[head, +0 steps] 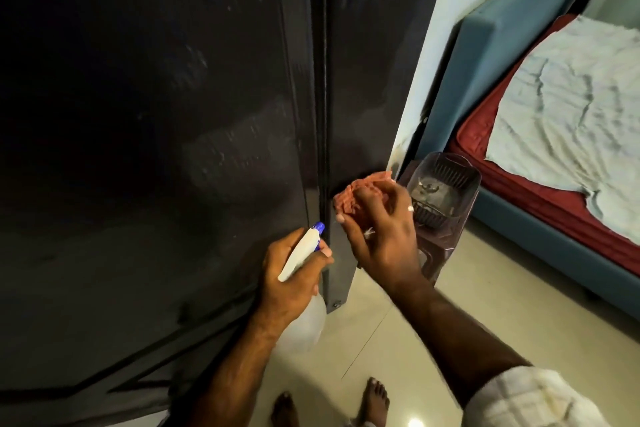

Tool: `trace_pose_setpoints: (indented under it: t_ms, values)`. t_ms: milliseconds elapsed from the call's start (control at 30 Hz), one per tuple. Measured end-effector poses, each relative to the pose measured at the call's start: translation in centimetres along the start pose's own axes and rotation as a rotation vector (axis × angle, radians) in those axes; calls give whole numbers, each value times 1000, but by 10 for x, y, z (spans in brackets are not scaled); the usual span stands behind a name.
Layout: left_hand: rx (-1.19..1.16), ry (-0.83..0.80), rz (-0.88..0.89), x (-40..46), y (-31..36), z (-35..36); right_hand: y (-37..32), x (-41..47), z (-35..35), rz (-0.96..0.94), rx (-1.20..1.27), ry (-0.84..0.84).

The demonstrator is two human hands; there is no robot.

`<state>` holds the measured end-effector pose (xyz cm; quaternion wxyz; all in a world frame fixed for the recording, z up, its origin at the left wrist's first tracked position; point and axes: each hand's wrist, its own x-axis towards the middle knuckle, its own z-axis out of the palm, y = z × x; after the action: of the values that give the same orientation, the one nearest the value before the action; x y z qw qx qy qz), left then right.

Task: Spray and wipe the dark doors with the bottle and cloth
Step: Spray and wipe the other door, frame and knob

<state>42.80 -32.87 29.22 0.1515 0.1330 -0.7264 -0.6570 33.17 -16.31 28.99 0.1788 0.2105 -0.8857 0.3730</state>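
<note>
Two dark glossy doors fill the view: a wide left door (145,149) with wet smears and a narrower right door (367,80). My left hand (291,281) grips a white spray bottle (301,322) with a blue nozzle (318,227), pointing up at the seam between the doors. My right hand (377,236) holds a crumpled pink cloth (356,191) against the lower part of the right door.
A dark plastic stool (440,253) with a brown basket (446,184) on it stands just right of the doors. Beyond is a blue-framed bed (540,229) with a red mattress and pale sheet. My bare feet (374,399) stand on a light tiled floor.
</note>
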Motion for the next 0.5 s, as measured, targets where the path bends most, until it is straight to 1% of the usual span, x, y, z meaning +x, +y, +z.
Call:
trace_pose_setpoints:
  t_ms: [100, 200, 233, 267, 300, 367, 433, 500]
  values:
    - [8, 1, 7, -1, -4, -7, 8, -8, -1, -167, -76, -7]
    - [14, 0, -4, 0, -12, -13, 12, 1, -4, -401, -283, -69]
    - [9, 5, 0, 1, -15, -14, 13, 5, -4, -450, -338, -79]
    - [0, 9, -2, 1, -17, -16, 14, 7, -2, -458, -370, -89]
    - [-10, 10, -6, 3, -18, -16, 13, 10, 1, -416, -384, -98]
    - [-21, 8, -26, 5, -21, -16, 2, 12, 9, -213, -340, -87]
    - [-50, 17, -28, 5, -20, -17, -13, 14, 18, 11, -199, -19]
    - [-68, 34, -14, 4, -21, -18, -17, 16, 25, 164, -19, 75]
